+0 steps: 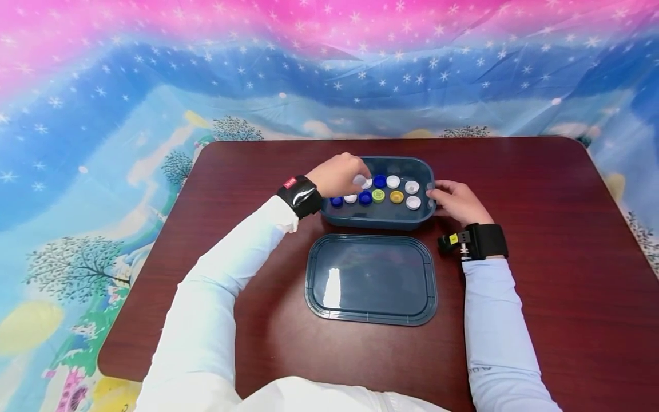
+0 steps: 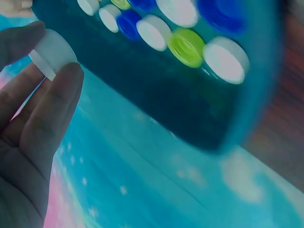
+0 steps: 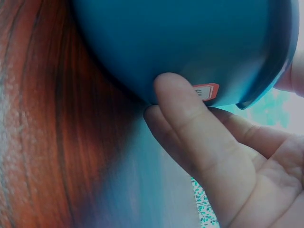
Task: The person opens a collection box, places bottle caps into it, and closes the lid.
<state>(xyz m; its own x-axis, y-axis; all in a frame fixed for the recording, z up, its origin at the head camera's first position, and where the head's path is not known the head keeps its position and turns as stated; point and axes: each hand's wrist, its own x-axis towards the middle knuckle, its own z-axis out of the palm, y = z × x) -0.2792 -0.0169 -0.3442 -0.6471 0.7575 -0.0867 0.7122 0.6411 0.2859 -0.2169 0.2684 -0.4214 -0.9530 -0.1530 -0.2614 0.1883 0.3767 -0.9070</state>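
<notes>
A blue-grey plastic box [image 1: 378, 220] holds two rough rows of bottle caps: white caps [image 1: 413, 202], blue caps [image 1: 379, 181], a green cap [image 1: 378, 195] and a yellow cap [image 1: 396, 197]. Over the box's left part, my left hand [image 1: 341, 176] pinches a white bottle cap [image 2: 53, 54] between thumb and fingertips. In the left wrist view this cap is tilted, above the box floor. My right hand [image 1: 458, 200] grips the box's right end at the rim. Its fingers [image 3: 180, 99] lie against the outer wall beside a small red-edged label [image 3: 207, 91].
In front of the box, a matching blue-grey lid [image 1: 370, 274] lies flat on the dark red-brown wooden table [image 1: 556, 229]. A patterned cloth [image 1: 288, 74] hangs behind the table. Black straps with cameras [image 1: 484, 240] sit on both wrists.
</notes>
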